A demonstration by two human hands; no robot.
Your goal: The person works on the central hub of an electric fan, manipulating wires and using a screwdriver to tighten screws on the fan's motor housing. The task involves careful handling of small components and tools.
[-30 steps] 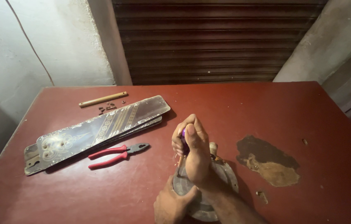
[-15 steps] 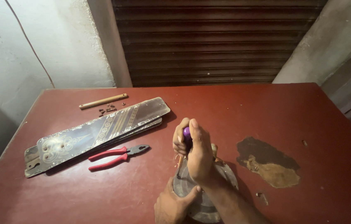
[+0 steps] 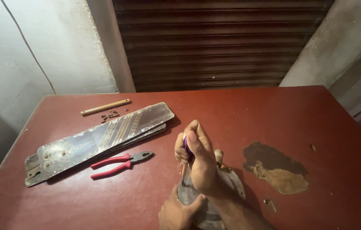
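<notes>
A screwdriver is being driven into a round metal part on the red bench (image 3: 253, 110).
Against the frame half a second back, little is being changed: the right hand (image 3: 197, 159) is being kept upright, its grip closed around the purple-handled screwdriver (image 3: 185, 147), shaft pointing down. The grey round part (image 3: 231, 187), near the bench's front edge, is being steadied by the left hand (image 3: 176, 211), fingers curled on its rim. The blades (image 3: 99, 140) and red pliers (image 3: 118, 164) are lying unmoved.

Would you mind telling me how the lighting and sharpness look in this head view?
Head view: dim, soft light, no glare; the red table is evenly lit; the pliers and patterned blades are sharp; the right hand shades the round metal part beneath; wide-angle bending at the edges.
</notes>
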